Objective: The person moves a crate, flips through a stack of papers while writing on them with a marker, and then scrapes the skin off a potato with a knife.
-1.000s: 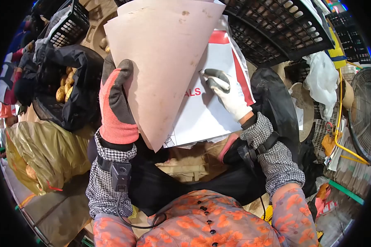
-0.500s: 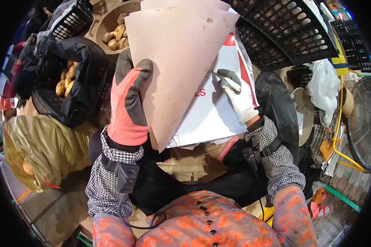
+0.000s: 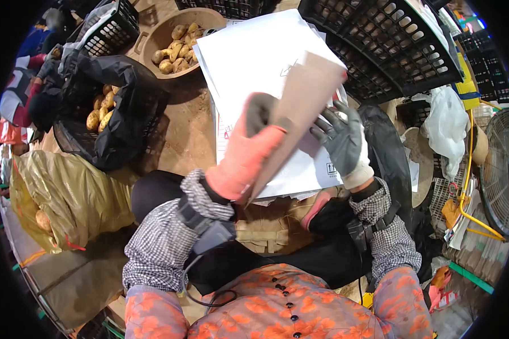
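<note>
My left hand, in a coral glove with a grey palm, grips a brown paper piece. That paper stands on a slant, is seen nearly edge-on and is blurred at its top. Fingers apart, my right hand in a grey-and-white glove is close to the right side of the brown paper, palm toward it. Beneath both hands lies a stack of white printed sheets, with some marks and a box symbol showing.
A tan basin of potatoes stands at the back left. Nearer is a black-lined crate with more potatoes, then a yellowish plastic bag. Black crates stand at the back right. A fan is at the far right.
My left hand has moved right and turned the brown paper from broad and flat-facing to nearly edge-on. More white sheet is uncovered. My right hand's fingers have spread and moved right.
</note>
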### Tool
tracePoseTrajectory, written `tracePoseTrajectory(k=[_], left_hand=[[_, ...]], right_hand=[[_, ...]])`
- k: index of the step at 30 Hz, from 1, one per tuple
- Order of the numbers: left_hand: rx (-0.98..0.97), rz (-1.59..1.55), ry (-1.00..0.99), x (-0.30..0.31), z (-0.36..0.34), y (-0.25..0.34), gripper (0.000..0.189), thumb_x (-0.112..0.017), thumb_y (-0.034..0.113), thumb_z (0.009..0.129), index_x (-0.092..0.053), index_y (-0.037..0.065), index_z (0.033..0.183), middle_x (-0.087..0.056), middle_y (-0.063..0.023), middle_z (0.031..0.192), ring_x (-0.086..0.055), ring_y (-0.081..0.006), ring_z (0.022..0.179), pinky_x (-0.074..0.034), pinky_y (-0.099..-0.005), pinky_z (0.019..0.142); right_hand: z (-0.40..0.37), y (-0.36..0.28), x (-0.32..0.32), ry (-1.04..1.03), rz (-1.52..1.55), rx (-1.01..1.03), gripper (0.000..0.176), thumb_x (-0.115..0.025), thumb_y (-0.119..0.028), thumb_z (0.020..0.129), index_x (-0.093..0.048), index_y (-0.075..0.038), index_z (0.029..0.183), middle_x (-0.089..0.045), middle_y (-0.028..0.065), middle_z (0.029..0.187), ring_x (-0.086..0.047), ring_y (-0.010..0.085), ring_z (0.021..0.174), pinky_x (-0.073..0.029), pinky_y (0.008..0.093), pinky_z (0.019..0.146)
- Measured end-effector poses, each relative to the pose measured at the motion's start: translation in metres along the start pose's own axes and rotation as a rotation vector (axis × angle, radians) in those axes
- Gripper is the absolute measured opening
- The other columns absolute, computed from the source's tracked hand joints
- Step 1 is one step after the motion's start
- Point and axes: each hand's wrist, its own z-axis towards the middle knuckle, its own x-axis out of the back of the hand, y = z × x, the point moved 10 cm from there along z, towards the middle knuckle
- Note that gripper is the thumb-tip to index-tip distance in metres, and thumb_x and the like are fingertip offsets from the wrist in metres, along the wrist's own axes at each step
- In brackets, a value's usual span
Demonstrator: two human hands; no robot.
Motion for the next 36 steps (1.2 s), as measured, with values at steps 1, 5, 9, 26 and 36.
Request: tracePoseTrajectory(k=[1,5,9,26,36], left_hand=[[0.014,0.061,-0.06,-0.015,-0.002,-0.015,0.028,-0.059,0.007,0.083,-0.05,0.004,0.109,-0.055,-0.0048,0.094,-0.052,-0.0102,0.085,-0.044,-0.0254,0.074],[-0.222,0.63,-0.431,-0.076,-0.019,-0.061,0.038,-0.064,0.008,0.08,-0.05,0.003,0.115,-0.058,-0.0118,0.111,-0.055,-0.0243,0.106,-0.043,-0.0321,0.091],[-0.505,0.832,-0.611,-0.105,-0.046,-0.088,0.057,-0.071,0.01,0.075,-0.046,0.003,0.126,-0.049,-0.0156,0.127,-0.046,-0.0317,0.119,-0.038,-0.0375,0.1],[-0.034,1.355,-0.566,0.055,-0.06,-0.064,0.057,-0.065,0.011,0.075,-0.05,0.008,0.13,-0.036,-0.0194,0.142,-0.035,-0.0336,0.131,-0.03,-0.0379,0.108],[0.186,0.964,0.283,0.187,-0.069,-0.042,0.039,-0.06,0.016,0.087,-0.053,0.001,0.122,-0.061,-0.008,0.109,-0.057,-0.0133,0.094,-0.046,-0.0256,0.079]], right_hand=[[-0.006,-0.005,0.003,-0.001,0.079,-0.009,0.05,-0.046,-0.048,0.094,-0.048,-0.006,0.12,-0.056,0.0101,0.111,-0.056,0.0242,0.105,-0.047,0.0418,0.089],[-0.011,-0.037,0.017,-0.131,-0.137,-0.136,0.049,-0.043,-0.047,0.095,-0.052,-0.006,0.119,-0.058,0.0078,0.109,-0.055,0.0222,0.104,-0.047,0.0344,0.088],[-0.009,-0.034,0.079,0.11,-0.73,0.111,0.034,-0.059,-0.006,0.087,-0.051,-0.003,0.12,-0.052,0.0102,0.119,-0.052,0.0175,0.108,-0.045,0.0276,0.088],[-0.01,-0.029,0.089,0.07,-0.599,0.169,0.045,-0.055,0.013,0.076,-0.054,-0.006,0.117,-0.054,0.0013,0.107,-0.049,0.0086,0.092,-0.04,0.0198,0.081],[-0.002,-0.029,0.092,-0.006,-0.594,0.203,0.047,-0.053,0.013,0.075,-0.052,-0.005,0.119,-0.054,0.0034,0.116,-0.05,0.0096,0.1,-0.043,0.0212,0.083]])
